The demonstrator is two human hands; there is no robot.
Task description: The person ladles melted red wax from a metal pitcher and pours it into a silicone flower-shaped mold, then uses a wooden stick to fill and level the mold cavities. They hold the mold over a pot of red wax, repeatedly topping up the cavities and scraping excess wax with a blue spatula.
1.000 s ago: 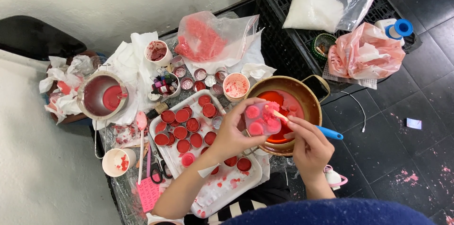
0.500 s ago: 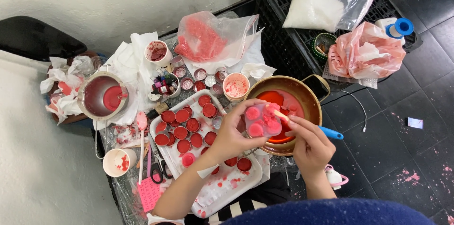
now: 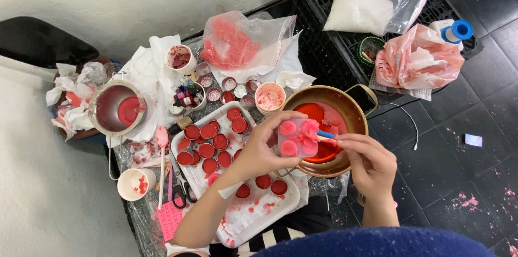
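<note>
The left hand (image 3: 259, 151) grips a small clear mould (image 3: 298, 137) with round cavities packed with pink wax, holding it just above the near rim of the brass pot (image 3: 345, 107). The right hand (image 3: 372, 162) is closed around a small blue-handled tool (image 3: 325, 134), its tip touching the mould's right edge. To do this well, the mould is best kept level and over the pot, so that anything scraped off drops into the red melt there; light strokes along the rim seem safer than digging into the cavities.

Beside the left forearm lies a white tray (image 3: 280, 211) carrying many round tins of red wax (image 3: 208, 149), smeared with pink. Further left stand a metal pan (image 3: 116, 107) holding red wax, crumpled tissues (image 3: 151, 68) and a small white cup (image 3: 135, 183). Behind them lies a plastic bag of pink flakes (image 3: 237, 44), and a black crate (image 3: 324, 46) holds a bag of white granules (image 3: 361, 8).
</note>
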